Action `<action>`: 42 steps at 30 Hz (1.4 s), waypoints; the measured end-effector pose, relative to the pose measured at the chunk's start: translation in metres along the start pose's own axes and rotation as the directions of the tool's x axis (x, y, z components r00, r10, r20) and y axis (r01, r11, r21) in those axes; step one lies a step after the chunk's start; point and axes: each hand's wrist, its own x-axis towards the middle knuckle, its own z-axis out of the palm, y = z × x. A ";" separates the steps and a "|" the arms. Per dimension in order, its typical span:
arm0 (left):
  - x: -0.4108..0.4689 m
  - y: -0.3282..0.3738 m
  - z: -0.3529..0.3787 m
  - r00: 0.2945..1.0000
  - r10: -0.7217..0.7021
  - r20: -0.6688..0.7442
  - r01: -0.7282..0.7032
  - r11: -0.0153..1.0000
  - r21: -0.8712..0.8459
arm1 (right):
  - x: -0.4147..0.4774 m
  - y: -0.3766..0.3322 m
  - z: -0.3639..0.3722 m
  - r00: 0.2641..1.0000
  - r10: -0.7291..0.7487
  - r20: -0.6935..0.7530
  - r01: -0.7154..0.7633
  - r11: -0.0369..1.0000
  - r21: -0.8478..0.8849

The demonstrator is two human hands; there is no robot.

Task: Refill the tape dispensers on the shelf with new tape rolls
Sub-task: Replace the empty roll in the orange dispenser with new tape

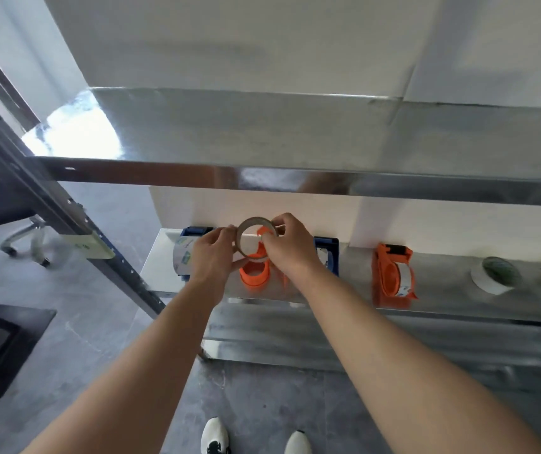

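left hand (212,257) + right hand (290,247): pinching thin cardboard ring (255,220) | orange plastic dispenser (254,277) beneath

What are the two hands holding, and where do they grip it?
A bare cardboard tape ring, held by both: the left hand pinches its left rim, the right hand its right rim, over an orange dispenser.

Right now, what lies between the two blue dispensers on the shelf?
In the head view, an orange dispenser, with the left hand and right hand holding a tape core over it.
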 end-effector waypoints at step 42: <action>-0.184 0.022 0.090 0.849 0.077 0.522 -0.129 0.990 0.064 | -0.188 0.023 -0.140 0.793 0.263 -0.549 0.003 0.900 0.435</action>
